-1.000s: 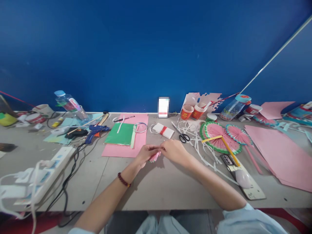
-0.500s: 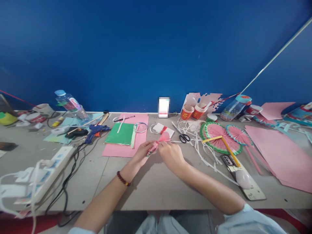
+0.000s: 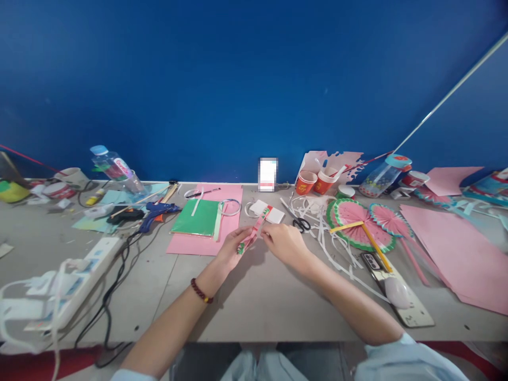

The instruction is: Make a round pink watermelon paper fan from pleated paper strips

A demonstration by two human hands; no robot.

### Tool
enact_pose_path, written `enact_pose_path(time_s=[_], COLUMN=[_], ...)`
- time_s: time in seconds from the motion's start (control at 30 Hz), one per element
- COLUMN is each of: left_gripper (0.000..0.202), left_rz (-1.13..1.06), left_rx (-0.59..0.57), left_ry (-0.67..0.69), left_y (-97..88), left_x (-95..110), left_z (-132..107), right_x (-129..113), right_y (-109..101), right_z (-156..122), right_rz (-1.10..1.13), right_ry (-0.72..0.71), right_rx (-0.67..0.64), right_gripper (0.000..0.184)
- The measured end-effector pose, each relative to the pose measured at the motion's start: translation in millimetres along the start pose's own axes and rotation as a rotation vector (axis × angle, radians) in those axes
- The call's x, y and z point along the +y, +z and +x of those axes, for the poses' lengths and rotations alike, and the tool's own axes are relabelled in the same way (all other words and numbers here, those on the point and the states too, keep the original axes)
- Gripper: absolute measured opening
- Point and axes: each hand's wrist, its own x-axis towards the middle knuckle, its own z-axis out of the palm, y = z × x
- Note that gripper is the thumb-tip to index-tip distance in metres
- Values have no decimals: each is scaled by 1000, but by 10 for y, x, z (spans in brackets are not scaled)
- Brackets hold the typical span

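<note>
A narrow folded strip of pink paper with green edging [image 3: 254, 233] is held between both hands above the middle of the grey table [image 3: 254, 312]. My left hand [image 3: 232, 250], with a dark bead bracelet on its wrist, pinches the strip's lower end. The upper part is pinched by my right hand [image 3: 283, 243]. The strip leans up and to the right, folded flat. Behind it lie a pink sheet [image 3: 206, 241] bearing a green sheet [image 3: 196, 218], and a white folded packet with a red band [image 3: 272, 211].
Black scissors [image 3: 300, 223] and white paper strips lie right of the hands, then watermelon paper fans [image 3: 357, 222], a phone [image 3: 397, 288] and large pink sheets [image 3: 456, 254]. Red cups [image 3: 317, 182] stand at the back. A blue glue gun [image 3: 156, 214], a bottle [image 3: 115, 169] and a power strip [image 3: 75, 280] sit left.
The pink paper was held low and bunched between the hands, then fanned open near the fingertips, and is now folded flat into a narrow strip leaning up to the right.
</note>
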Motion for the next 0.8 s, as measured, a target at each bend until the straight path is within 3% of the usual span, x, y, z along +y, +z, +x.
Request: enact_pose_path(time_s=[0.3,0.63,0.8], left_gripper=[28,24,26], left_rz=[-6,172,109], left_rx=[-12,-48,-10], left_ry=[21,68,60], left_y=[55,-6,10], left_x=[27,-32,-22], left_z=[-16,13,2], right_x=[16,24,16], right_y=[-58,-15,-29], right_z=[8,20,20], right_rz=[52,77,103], right_ry=[21,30,15], right_rx=[13,86,87], right_gripper=[24,22,21])
